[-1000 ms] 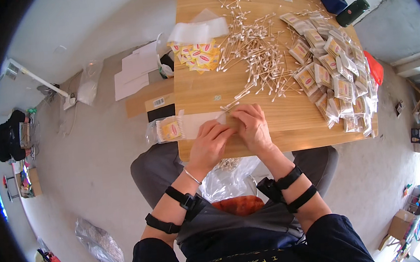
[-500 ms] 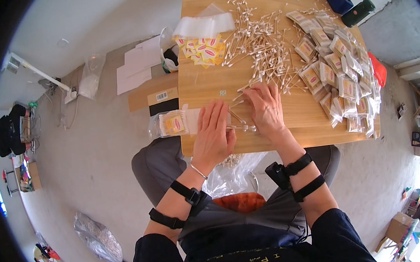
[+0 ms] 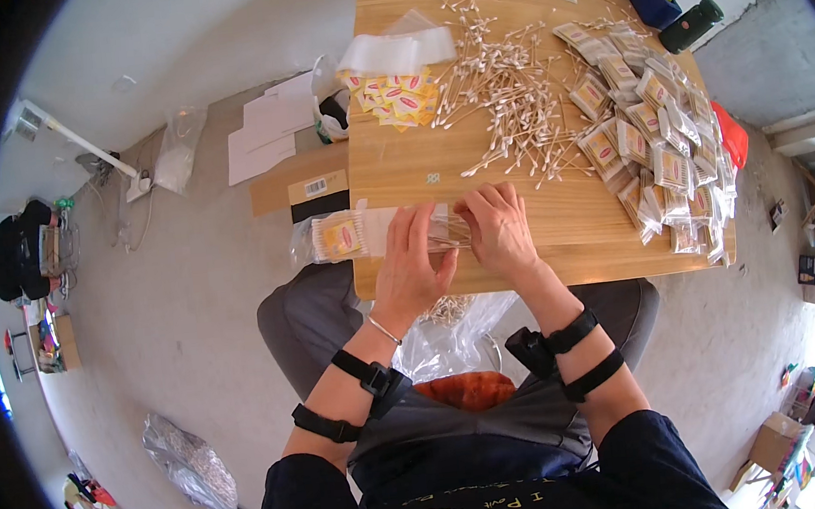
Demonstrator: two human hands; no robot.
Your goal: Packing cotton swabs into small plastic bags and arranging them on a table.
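Note:
My left hand (image 3: 412,266) and my right hand (image 3: 498,227) lie side by side at the near edge of a wooden table (image 3: 439,169), both pressing on a small clear plastic packet (image 3: 448,231) with cotton swabs inside. The fingers of both hands rest on the packet's top. To the left of my left hand lies a row of clear packets with yellow labels (image 3: 338,236). A loose heap of cotton swabs (image 3: 510,100) is spread across the table just beyond my hands.
Several filled packets (image 3: 655,150) are piled at the table's right. Yellow label cards (image 3: 392,96) and clear bags (image 3: 397,52) lie at the back left. A clear bag of swabs (image 3: 452,323) sits in my lap. Papers and cardboard (image 3: 266,136) lie on the floor left.
Both hands have stayed on the packet at the table's near edge, with the right hand's fingers shifting slightly over it. The view has tilted a little, so the table looks lower.

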